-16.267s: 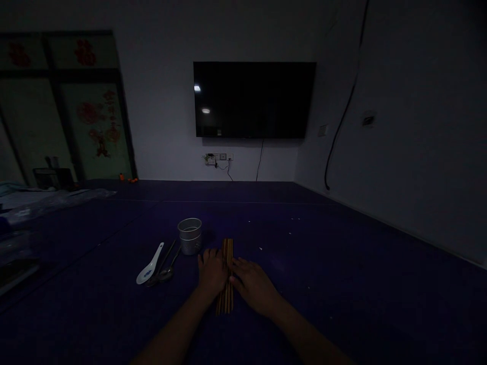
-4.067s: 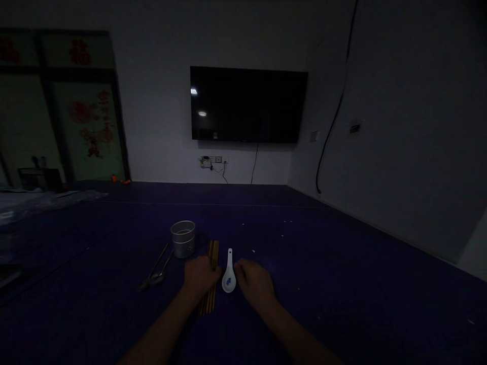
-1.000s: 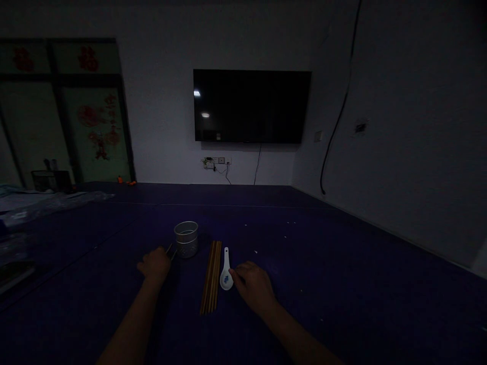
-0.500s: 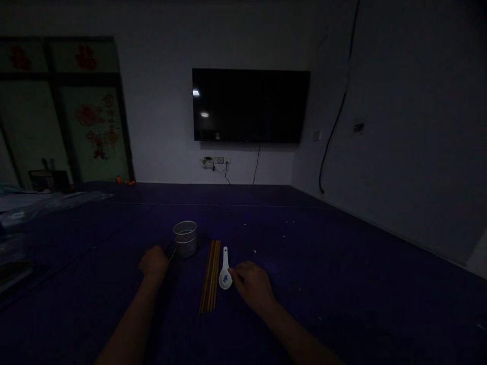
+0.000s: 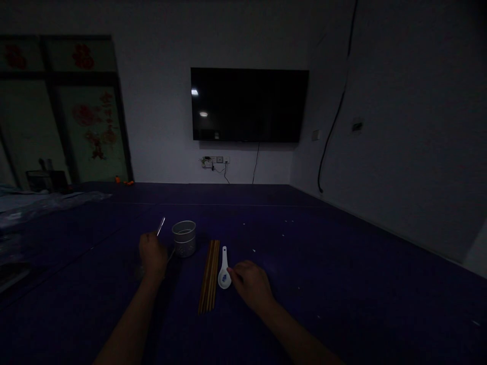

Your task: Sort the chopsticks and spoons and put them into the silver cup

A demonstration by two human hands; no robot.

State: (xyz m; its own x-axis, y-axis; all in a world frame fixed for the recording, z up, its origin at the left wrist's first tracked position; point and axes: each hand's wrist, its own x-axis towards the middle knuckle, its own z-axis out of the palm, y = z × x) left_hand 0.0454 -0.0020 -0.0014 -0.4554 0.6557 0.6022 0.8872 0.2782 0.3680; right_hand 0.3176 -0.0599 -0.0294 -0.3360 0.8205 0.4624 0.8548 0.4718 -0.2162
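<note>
My left hand (image 5: 152, 255) is closed around a shiny metal utensil (image 5: 161, 225), its thin handle pointing up past the fingers. A blurred pale end shows below the hand, too unclear to name. Close by, a second thin metal piece (image 5: 171, 254) lies partly hidden behind the hand. A silver perforated metal cup (image 5: 184, 239) stands upright to the right of that hand. Several wooden chopsticks (image 5: 209, 278) lie side by side in the middle. Beside them is a white soup spoon (image 5: 224, 276) with a blue motif; my right hand (image 5: 251, 285) has its curled fingertips pinched at the bowl's right rim.
Everything lies on a dark purple-blue surface (image 5: 297, 324) with small white specks (image 5: 254, 250). Crumpled clear plastic (image 5: 57, 204) and a dark flat item (image 5: 13, 276) are at the left. A wall-mounted television (image 5: 249, 106) hangs beyond, with wires below it.
My left hand has lifted and turned, raising a metal utensil whose handle now points upward. My right hand, the soup spoon, chopsticks and cup stay in place.
</note>
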